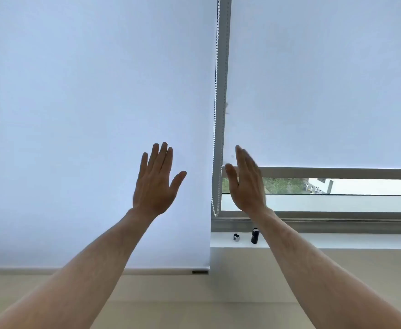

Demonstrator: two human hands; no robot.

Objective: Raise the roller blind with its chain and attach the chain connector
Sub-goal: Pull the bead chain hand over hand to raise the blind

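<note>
A white roller blind (88,115) on the left hangs fully down, its bottom bar (171,269) below the sill. A white bead chain (216,115) drops along the grey frame post (224,91) and loops at its lower end (215,213). My left hand (155,184) is raised in front of the left blind, fingers straight and spread, holding nothing. My right hand (245,184) is raised edge-on just right of the chain, fingers straight, not touching it. The right blind (325,79) is partly raised.
Below the right blind a strip of window (337,186) shows outdoors. On the white sill (337,241) stand a small clip-like piece (236,237) and a black cylinder (254,235). A beige wall lies beneath.
</note>
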